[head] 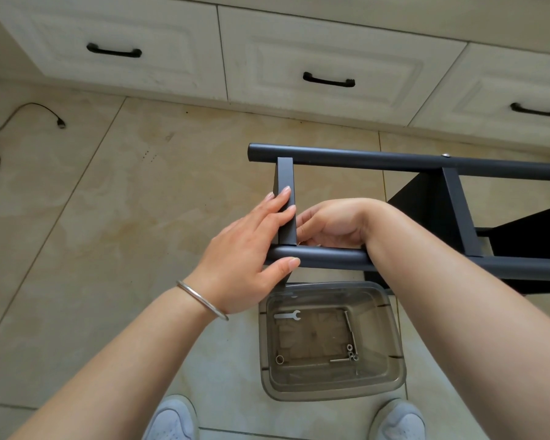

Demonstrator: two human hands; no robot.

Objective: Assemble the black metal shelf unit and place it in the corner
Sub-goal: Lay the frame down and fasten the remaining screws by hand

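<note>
Black metal shelf unit (426, 217) lies on its side above the floor, long axis running left to right, open tube ends pointing left; two round poles parallel, far and near. Flat crossbar (285, 198) spans between them at the left end. Left hand (251, 249) grips crossbar and near pole (327, 257), fingers wrapped. Right hand (327, 225) curled at the crossbar-pole joint; held item not discernible. Clear plastic bin (331, 389) below holds wrench (288, 315), bolts. Beige tiled floor (108, 201); white drawers (267, 52) far side.

The shelf unit (451, 217) runs off the right edge — right hand's (327, 225) fingertips hidden behind the crossbar (286, 201).
</note>
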